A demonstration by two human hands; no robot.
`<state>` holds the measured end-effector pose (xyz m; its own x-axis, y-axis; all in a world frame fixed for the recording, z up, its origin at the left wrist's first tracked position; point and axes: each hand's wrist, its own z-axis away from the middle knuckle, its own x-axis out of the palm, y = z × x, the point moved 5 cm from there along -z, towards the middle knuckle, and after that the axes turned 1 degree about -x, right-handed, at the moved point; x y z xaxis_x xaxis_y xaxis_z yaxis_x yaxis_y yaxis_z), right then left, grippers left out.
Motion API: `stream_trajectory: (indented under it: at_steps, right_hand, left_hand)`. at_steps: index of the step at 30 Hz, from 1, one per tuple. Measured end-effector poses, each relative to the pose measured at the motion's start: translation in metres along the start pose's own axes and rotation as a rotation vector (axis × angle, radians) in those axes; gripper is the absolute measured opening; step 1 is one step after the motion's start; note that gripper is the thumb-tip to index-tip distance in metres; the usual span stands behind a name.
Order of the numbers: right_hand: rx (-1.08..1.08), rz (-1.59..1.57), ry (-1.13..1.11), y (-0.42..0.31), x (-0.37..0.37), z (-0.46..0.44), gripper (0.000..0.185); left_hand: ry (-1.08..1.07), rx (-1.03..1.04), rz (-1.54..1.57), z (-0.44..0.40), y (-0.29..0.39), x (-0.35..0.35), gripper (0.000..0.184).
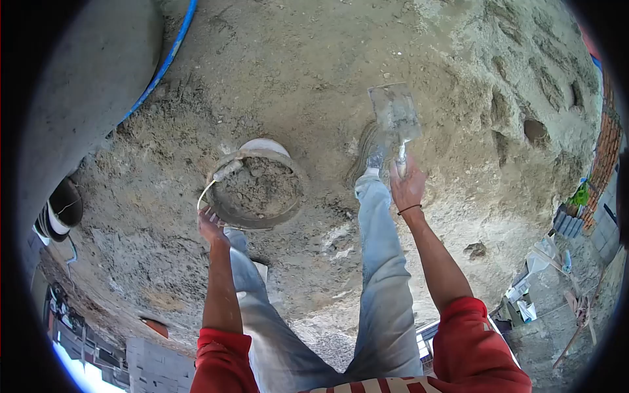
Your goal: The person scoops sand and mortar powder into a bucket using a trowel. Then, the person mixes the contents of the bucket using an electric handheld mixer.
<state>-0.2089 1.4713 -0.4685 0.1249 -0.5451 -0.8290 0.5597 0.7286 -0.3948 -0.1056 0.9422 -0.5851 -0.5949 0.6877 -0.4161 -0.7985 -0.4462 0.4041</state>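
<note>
I see rough dirt ground [314,78] nearly everywhere, big curved grey surface [98,72] upper left, reddish bricks [606,141] at far right, blue hose [162,69] hugging the grey surface. Bucket [303,187] of grey-brown mix [262,187] in front of the left leg, hiding that foot from me; left hand [213,226] at its handle, can't tell if gripping. Right hand [407,183] wraps the handle of a trowel [395,112], blade pointing ahead, right shoe [375,156] just beside.
</note>
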Motion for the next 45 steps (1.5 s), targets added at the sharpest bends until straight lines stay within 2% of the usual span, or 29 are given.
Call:
stream_trajectory:
  at_steps: [2,4,6,7,9,11,12,14,15,17,18,20,22,25,26,28,30,32,34,36,37,39,40,43,45]
  right_hand:
    - [0.075,0.152,0.213,0.108,-0.006,-0.027,0.029]
    - [0.294,0.170,0.321,0.194,-0.012,-0.051,0.035]
    - [0.552,0.204,0.316,0.263,-0.006,-0.073,0.041]
    - [0.575,0.198,0.302,0.278,0.007,-0.082,0.041]
    - [0.349,0.251,0.281,0.289,0.030,-0.108,0.037]
    - [0.258,0.142,0.086,0.270,0.065,-0.137,0.033]
    - [0.262,0.135,0.073,0.267,0.077,-0.147,0.033]
    - [0.197,-0.153,0.112,0.257,0.090,-0.159,0.027]
    - [0.197,-0.158,0.105,0.256,0.089,-0.160,0.027]
    - [0.465,-0.708,-0.145,0.257,0.100,-0.159,0.025]
    - [0.408,-0.717,-0.099,0.247,0.096,-0.158,0.023]
    - [0.204,-0.482,-0.099,0.225,0.084,-0.152,0.025]
    - [0.061,-0.529,-0.082,0.194,0.075,-0.133,0.024]
    - [0.069,-0.369,-0.204,0.120,0.050,-0.079,0.026]
    - [0.062,-0.307,-0.258,0.102,0.044,-0.058,0.028]
    - [-0.044,-0.264,-0.380,0.060,0.038,-0.008,0.032]
    - [-0.366,-0.197,-0.492,0.028,0.041,0.045,0.045]
    - [-0.593,-0.090,-0.398,-0.019,0.041,0.098,0.061]
    - [0.394,-0.583,-1.107,-0.052,0.066,0.150,0.075]
    - [0.498,-0.571,-1.321,-0.092,0.083,0.177,0.075]
    - [0.503,-0.558,-1.308,-0.097,0.091,0.191,0.075]
    - [-0.391,0.036,-0.922,-0.114,0.099,0.208,0.061]
    - [-0.412,0.189,-0.850,-0.134,0.085,0.212,0.052]
    - [-0.372,0.331,-0.762,-0.148,0.065,0.204,0.051]
    - [-0.368,0.399,-0.720,-0.157,0.045,0.177,0.053]
  left_hand:
    - [0.030,-0.008,-0.034,0.003,0.005,0.001,0.043]
    - [0.167,-0.013,-0.149,-0.004,0.006,-0.004,0.040]
    - [0.171,-0.018,-0.175,-0.011,0.004,-0.008,0.043]
    - [0.175,-0.036,-0.173,-0.013,0.004,-0.009,0.046]
    - [0.206,-0.040,-0.190,-0.014,0.003,-0.009,0.045]
    - [0.224,-0.026,-0.167,-0.008,0.006,-0.006,0.043]
    - [0.237,-0.023,-0.175,-0.006,0.006,-0.006,0.043]
    - [0.161,0.009,-0.160,-0.005,0.009,-0.003,0.040]
    - [0.168,0.012,-0.162,-0.003,0.010,-0.001,0.040]
    - [0.201,0.009,-0.154,0.004,0.010,0.002,0.040]
    - [0.222,0.005,-0.179,0.007,0.011,0.003,0.041]
    - [0.202,0.004,-0.157,0.007,0.009,-0.001,0.043]
    - [0.127,0.041,-0.215,0.010,0.010,-0.005,0.045]
    - [0.067,0.070,-0.259,0.017,0.016,-0.004,0.048]
    - [0.046,0.144,-0.271,0.012,0.016,-0.009,0.049]
    - [0.042,0.213,-0.322,-0.001,0.012,-0.021,0.050]
    - [0.050,0.241,-0.355,0.013,0.020,-0.024,0.051]
    - [0.083,0.341,-0.754,0.034,0.045,-0.025,0.050]
    - [0.054,0.374,-0.807,0.042,0.060,-0.030,0.049]
    - [-0.021,0.507,-0.844,0.040,0.062,-0.034,0.049]
    - [-0.036,0.502,-0.835,0.038,0.061,-0.038,0.049]
    - [-0.093,0.694,-0.770,0.039,0.065,-0.038,0.044]
    - [-0.100,0.673,-0.758,0.038,0.064,-0.040,0.042]
    - [-0.126,0.732,-0.742,0.034,0.063,-0.043,0.039]
    - [-0.143,0.685,-0.734,0.031,0.061,-0.043,0.041]
